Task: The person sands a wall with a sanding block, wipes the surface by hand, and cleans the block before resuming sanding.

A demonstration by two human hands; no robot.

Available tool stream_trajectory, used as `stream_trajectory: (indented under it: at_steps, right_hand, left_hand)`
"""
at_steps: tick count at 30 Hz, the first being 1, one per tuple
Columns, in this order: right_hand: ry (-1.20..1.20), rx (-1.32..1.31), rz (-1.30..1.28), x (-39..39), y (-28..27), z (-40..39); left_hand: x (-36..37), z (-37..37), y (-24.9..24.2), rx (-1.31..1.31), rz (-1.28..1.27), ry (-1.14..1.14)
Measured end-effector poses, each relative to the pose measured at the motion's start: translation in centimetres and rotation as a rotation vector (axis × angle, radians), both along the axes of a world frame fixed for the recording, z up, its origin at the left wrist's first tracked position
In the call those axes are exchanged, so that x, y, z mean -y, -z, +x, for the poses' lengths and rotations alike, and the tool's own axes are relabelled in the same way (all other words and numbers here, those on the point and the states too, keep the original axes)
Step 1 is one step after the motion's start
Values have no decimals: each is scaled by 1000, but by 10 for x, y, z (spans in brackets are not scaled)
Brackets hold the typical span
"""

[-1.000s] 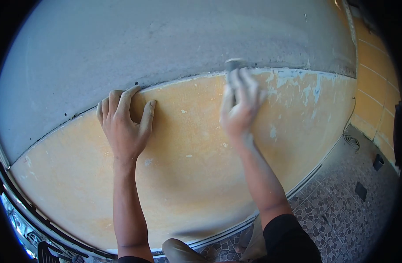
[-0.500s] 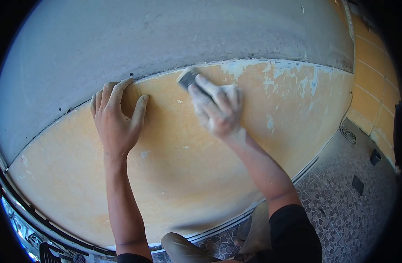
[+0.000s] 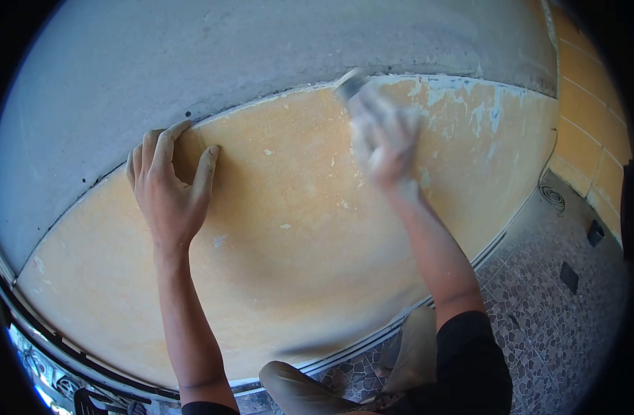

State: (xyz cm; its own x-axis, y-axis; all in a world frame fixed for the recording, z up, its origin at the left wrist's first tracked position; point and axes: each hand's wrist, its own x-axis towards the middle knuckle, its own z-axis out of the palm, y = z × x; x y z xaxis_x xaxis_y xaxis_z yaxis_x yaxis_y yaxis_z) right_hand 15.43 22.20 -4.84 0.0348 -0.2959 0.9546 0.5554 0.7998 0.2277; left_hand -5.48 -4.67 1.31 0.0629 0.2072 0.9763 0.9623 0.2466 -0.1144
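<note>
A small dark block, probably a sanding pad though blurred, lies at the seam between grey panel and yellow panel, clamped in the right hand's grip. The left hand, fingers apart, touches the yellow panel's upper edge.

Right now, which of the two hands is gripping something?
The right hand, blurred near the top edge of the yellow surface: it grips a small dark block. The left hand rests there with fingers spread, no object visible in it.
</note>
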Motion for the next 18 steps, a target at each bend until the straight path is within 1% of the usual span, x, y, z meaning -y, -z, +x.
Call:
stream_trajectory:
  at_steps: [1,2,4,5,7,10,11,12,14,15,16,17,18]
  right_hand:
    - [-56,-230,-68,-21,-19,6]
    - [-61,-225,-77,-19,-19,4]
    - [-201,-435,-295,-13,-19,-4]
    - [-155,-281,-153,4,-3,-14]
    - [-212,16,-71,51,37,-30]
    - [-134,-27,-58,43,15,-26]
    - [-147,-149,-95,35,-6,-28]
    - [-150,-151,-103,35,-22,-29]
    - [-140,-297,-219,39,-42,-34]
    - [-157,-293,-197,44,-32,-38]
    - [-160,-284,-199,54,-4,-40]
    - [-173,-215,-201,65,36,-41]
    - [-183,-151,-197,69,60,-41]
  left_hand:
    - [0,0,0,3,-7,-9]
    - [-1,1,-1,26,-6,-33]
    - [-3,4,0,44,-9,-53]
    - [-5,6,-1,53,-1,-57]
    - [-6,6,0,66,21,-55]
    - [-7,3,0,40,22,-64]
    - [-7,3,0,15,40,-48]
    - [-7,2,0,-7,53,-35]
    - [-7,2,0,-8,49,-36]
    - [-6,2,0,-4,53,-34]
    - [-5,4,1,4,52,-38]
    - [-3,6,1,38,25,-48]
    - [-3,7,-1,66,3,-54]
